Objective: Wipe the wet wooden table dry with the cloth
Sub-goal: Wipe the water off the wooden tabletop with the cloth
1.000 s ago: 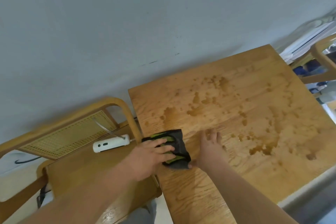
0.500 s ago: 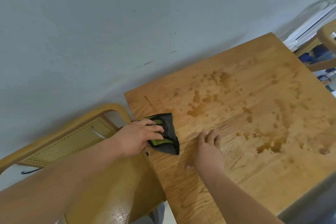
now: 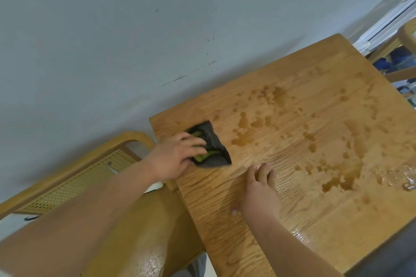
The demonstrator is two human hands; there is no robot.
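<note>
Fingers (image 3: 197,141) of the left hand (image 3: 175,157) lie nearly straight, and we record them pressing the dark cloth (image 3: 216,145) flat near the table's (image 3: 292,220) far left corner. The right hand (image 3: 261,191) rests palm-down on the table's near left part, fingers extended and holding nothing. Puddles (image 3: 337,183) cover the table's centre and right side.

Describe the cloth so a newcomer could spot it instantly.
Start at the wooden table, then go to its far-left corner by the grey wall. There the left hand presses a crumpled cloth. It is the only dark grey thing on the wood, with green folds.
</note>
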